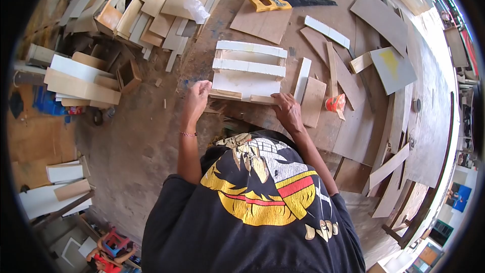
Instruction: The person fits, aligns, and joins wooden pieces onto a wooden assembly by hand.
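Note:
A small white-faced wooden frame (248, 65) lies on the workbench in front of me, with two raised white slats across its far half. Along its near edge are two short bare wood strips, one on the left (226, 94) and one on the right (261, 99), with a gap between them. My left hand (197, 98) is closed at the frame's near left corner, fingertips at the end of the left strip. At the near right corner, the fingers of my right hand (288, 108) are closed around the end of the right strip. Its fingertips are partly hidden.
Beyond the frame, a yellow-handled handsaw (270, 2) rests on a plywood panel (260, 25). To the right are a white strip (302, 80), a plywood piece (313, 102) and an orange cup-like container (334, 103). Stacked boards (154, 0) fill the far left. A person (107, 260) is at lower left.

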Demonstrator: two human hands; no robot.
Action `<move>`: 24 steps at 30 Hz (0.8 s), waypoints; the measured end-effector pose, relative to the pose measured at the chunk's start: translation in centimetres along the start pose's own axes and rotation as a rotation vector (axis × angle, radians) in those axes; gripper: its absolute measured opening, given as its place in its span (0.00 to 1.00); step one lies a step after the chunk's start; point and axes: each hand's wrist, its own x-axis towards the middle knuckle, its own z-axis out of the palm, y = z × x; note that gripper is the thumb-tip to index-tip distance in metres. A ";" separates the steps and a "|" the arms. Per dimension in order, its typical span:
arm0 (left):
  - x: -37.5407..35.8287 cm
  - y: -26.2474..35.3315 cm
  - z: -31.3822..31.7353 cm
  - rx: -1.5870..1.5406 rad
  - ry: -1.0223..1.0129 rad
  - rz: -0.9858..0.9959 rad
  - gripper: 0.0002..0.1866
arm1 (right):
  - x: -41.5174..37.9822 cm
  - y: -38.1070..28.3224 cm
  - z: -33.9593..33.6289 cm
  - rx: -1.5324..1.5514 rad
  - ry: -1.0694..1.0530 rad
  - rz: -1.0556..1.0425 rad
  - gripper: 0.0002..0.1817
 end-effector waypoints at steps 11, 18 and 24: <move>-0.5 -2.6 0.8 -0.224 -0.008 -0.124 0.24 | -2.2 -0.4 0.7 0.324 0.103 0.495 0.42; -0.5 -1.8 0.5 -0.203 -0.047 -0.231 0.21 | -2.2 -0.7 1.2 0.490 0.159 0.566 0.38; -1.3 -0.8 1.8 -0.148 -0.013 -0.194 0.20 | -1.2 -0.5 0.2 0.436 0.186 0.538 0.30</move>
